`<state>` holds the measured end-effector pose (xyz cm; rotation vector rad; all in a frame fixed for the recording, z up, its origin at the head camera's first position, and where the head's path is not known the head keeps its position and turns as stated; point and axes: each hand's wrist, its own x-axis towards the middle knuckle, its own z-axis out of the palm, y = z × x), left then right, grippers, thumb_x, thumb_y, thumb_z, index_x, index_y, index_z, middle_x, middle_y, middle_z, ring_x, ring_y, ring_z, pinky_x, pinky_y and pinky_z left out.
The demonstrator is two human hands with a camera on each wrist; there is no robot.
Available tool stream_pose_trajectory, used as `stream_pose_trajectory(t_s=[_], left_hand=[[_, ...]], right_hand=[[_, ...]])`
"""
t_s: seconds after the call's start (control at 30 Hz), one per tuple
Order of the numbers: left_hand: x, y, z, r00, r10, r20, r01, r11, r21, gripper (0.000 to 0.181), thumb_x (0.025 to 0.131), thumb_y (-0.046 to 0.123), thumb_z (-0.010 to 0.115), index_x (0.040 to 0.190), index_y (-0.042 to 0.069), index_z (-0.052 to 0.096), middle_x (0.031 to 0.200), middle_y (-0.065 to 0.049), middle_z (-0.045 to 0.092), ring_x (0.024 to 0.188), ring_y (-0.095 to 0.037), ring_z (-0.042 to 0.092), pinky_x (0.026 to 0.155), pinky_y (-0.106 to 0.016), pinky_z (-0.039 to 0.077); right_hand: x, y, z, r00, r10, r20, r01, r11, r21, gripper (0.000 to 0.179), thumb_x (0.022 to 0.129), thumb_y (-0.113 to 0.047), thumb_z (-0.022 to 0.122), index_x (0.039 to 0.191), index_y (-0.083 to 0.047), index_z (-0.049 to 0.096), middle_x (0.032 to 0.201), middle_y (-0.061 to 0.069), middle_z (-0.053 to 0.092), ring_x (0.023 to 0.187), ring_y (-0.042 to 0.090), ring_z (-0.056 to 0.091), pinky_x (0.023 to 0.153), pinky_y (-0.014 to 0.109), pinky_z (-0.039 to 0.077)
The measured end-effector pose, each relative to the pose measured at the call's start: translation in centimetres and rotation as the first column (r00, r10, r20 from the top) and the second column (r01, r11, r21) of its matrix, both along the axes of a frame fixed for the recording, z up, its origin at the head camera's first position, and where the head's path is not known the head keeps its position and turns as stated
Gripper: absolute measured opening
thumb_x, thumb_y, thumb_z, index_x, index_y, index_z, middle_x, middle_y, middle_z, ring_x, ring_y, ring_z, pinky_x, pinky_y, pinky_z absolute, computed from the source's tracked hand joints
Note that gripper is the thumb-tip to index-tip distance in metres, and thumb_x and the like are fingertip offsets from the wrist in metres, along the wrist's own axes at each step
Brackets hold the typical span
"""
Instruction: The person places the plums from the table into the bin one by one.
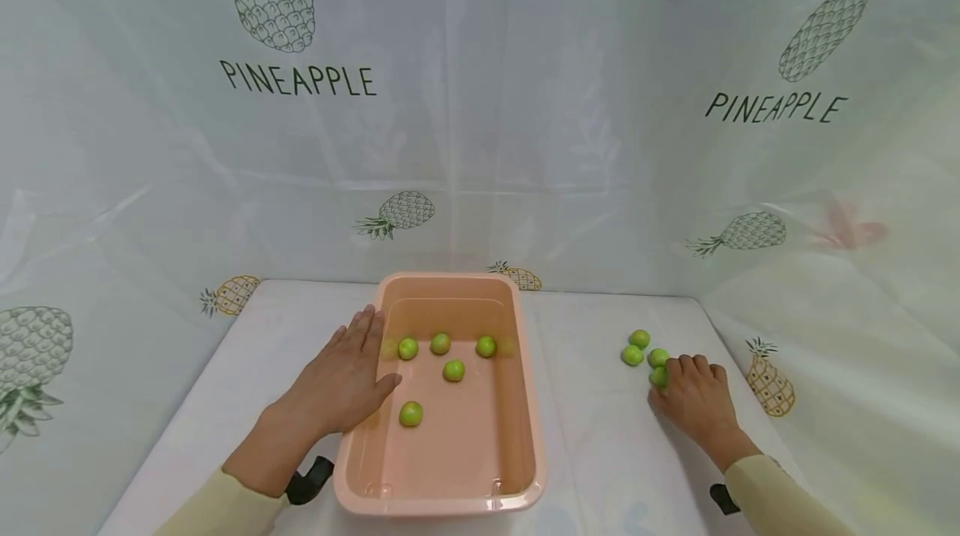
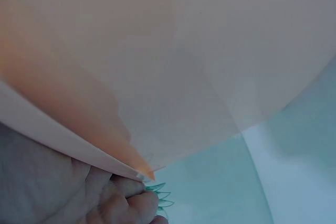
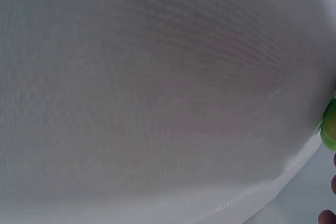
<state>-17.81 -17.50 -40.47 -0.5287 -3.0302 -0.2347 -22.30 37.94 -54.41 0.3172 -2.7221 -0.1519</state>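
Picking up the nearest green ball [image 1: 659,377], by the look of it, with the right hand [image 1: 693,398], well to the right of the pink tray [image 1: 457,457] on the white desk [image 1: 585,407]. To do this well, set thumb and fingers on opposite sides, a little below the widest part, and draw them together gently; avoid squeezing from the top, for fear of shooting so round a thing across the desk. Mind the three other green balls [image 1: 640,338] just beyond (bunched close enough to be nudged by a careless knuckle), and lift straight up rather than dragging sideways. Check for a secure hold before raising the palm.

Now to the right hand itself: bent at the fingers, back upward, low over the desk, partly covering the nearest green ball and apparently touching it. Cannot tell about a finished pinch, with the underside hidden in the head view and only fingertips [image 3: 327,217] near green at the edge of the right wrist view. As for the left hand [image 1: 341,378], laid along the tray's left rim with fingers nearly straight and thumb spread over the inside, gripping no ball. Best used there as a light brace, pressing just enough to steady without tipping. Note also five loose green balls [image 1: 453,370] inside the tray, four toward the far end and one nearer.
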Motion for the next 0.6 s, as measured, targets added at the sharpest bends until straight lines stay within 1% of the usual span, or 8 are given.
stream_pose_trajectory(t_s=[0.23, 0.37, 0.47, 0.6], left_hand=[[-0.18, -0.02, 0.03, 1.0, -0.009, -0.005, 0.009, 1.0, 0.004, 0.089, 0.093, 0.044, 0.061, 0.149, -0.012, 0.022, 0.155, -0.029, 0.02, 0.143, -0.04, 0.02, 0.113, -0.055, 0.023], [-0.26, -0.03, 0.0, 1.0, -0.008, -0.003, 0.008, 1.0, 0.006, 0.089, 0.092, 0.044, 0.061, 0.15, -0.011, 0.022, 0.155, -0.028, 0.02, 0.144, -0.039, 0.02, 0.113, -0.055, 0.023], [-0.33, -0.03, -0.02, 1.0, -0.007, -0.001, 0.007, 1.0, 0.006, 0.089, 0.092, 0.044, 0.061, 0.15, -0.011, 0.021, 0.156, -0.028, 0.02, 0.144, -0.039, 0.02, 0.113, -0.055, 0.023], [-0.4, -0.06, -0.02, 1.0, -0.005, -0.002, 0.005, 1.0, 0.008, 0.089, 0.092, 0.044, 0.061, 0.15, -0.011, 0.022, 0.156, -0.028, 0.02, 0.144, -0.039, 0.02, 0.113, -0.054, 0.023]], right_hand=[[0.13, 0.05, 0.08, 1.0, -0.016, 0.013, 0.016, 1.0, 0.006, 0.038, 0.078, -0.029, 0.075, 0.085, -0.001, 0.051, 0.075, 0.007, 0.044, 0.08, 0.034, 0.046, 0.068, 0.055, 0.037], [0.21, 0.09, 0.2, 1.0, -0.024, 0.009, 0.024, 0.999, 0.021, 0.039, 0.078, -0.032, 0.074, 0.082, -0.002, 0.049, 0.073, 0.006, 0.042, 0.079, 0.033, 0.045, 0.068, 0.053, 0.037], [0.14, 0.18, 0.25, 1.0, -0.005, -0.026, 0.006, 1.0, 0.028, 0.042, 0.076, -0.035, 0.073, 0.082, -0.003, 0.048, 0.073, 0.006, 0.041, 0.078, 0.033, 0.045, 0.068, 0.052, 0.037], [-0.14, 0.25, 0.28, 0.994, 0.051, -0.093, -0.048, 0.998, 0.033, 0.044, 0.075, -0.038, 0.07, 0.085, -0.001, 0.048, 0.074, 0.008, 0.042, 0.077, 0.034, 0.044, 0.067, 0.051, 0.037]])
